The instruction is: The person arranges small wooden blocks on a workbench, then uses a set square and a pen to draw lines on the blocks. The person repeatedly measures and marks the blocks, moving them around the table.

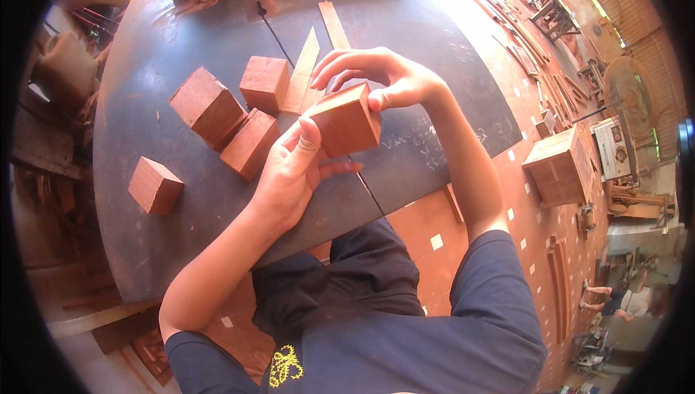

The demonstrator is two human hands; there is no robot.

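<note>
The left hand pinches a smooth-faced, reddish wooden block above a dark, scuffed tabletop; the right hand's thumb touches its right end, curved fingers' contact unclear. Squared blocks lie left.

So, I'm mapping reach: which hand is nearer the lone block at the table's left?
Left. The left hand is right of the lone block, apart from it, gripping the held block; the right hand is farther right, at that block's other end.

Four wooden blocks are counted at left on one table; one held block, two hands and two strips are recorded.
</note>
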